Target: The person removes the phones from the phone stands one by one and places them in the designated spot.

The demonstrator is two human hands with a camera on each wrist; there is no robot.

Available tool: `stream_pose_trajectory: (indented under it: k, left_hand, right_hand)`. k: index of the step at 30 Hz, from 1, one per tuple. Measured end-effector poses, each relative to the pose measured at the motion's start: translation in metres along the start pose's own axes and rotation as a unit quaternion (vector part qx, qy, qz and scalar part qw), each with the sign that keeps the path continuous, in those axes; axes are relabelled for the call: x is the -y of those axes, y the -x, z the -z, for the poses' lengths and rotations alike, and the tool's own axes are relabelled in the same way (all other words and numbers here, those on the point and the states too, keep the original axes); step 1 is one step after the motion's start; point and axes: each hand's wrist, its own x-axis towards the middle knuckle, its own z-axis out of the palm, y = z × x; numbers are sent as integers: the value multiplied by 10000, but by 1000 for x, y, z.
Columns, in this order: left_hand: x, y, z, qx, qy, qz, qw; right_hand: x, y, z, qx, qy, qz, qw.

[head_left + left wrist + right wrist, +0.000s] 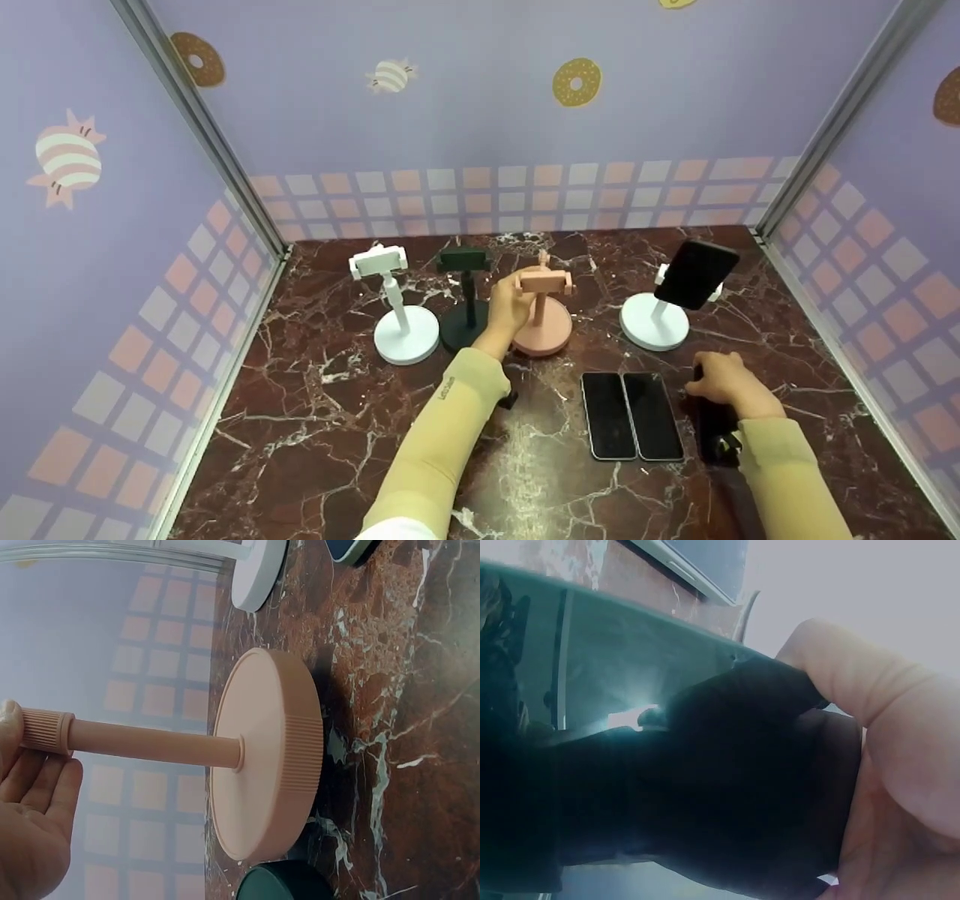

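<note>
My left hand [508,309] holds the pink phone stand [545,334] high on its post, just below the cradle. In the left wrist view, the thumb and fingers of the left hand [34,829] close round the ribbed collar [46,731], above the round base [255,757]. At the right, my right hand [726,381] grips the far end of a dark phone [711,427]. The right wrist view shows that phone's glossy, reflective face [652,660] close up, with the right hand's thumb [832,664] at its edge.
Left of the pink stand are a dark green stand [470,300] and a white stand [407,330]. Another white stand [654,322] at back right bears a tilted black phone [696,274]. Two phones, one left [609,416] and one right [652,416], lie side by side.
</note>
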Motion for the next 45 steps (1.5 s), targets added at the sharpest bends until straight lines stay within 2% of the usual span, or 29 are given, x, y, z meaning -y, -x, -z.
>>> stream_pose_trajectory:
  k: [5,13,18,24,31,41,45]
  left_hand:
    - [0,-4,-2,-38,17,12,10000]
    - [6,-4,-3,-230,-76,-281,9993]
    - [7,-5,-4,-246,-66,-264,9993]
    - [11,-7,-6,-328,-177,-435,9984]
    - [10,-7,-7,-243,-243,-341,9988]
    - [12,-5,-7,-265,-251,-375,9986]
    - [13,-4,-8,-266,-202,-314,9989]
  right_hand:
    - [2,-9,-1,-76,78,182,9998]
    - [8,-20,-6,-72,73,434,9990]
    - [11,-26,-8,-54,37,590,9982]
    - [14,-30,-10,25,12,549,9985]
    - [11,-34,-16,8,-43,679,9977]
    - [10,-32,-21,224,-171,368,9989]
    - [9,-30,-22,205,-164,408,9988]
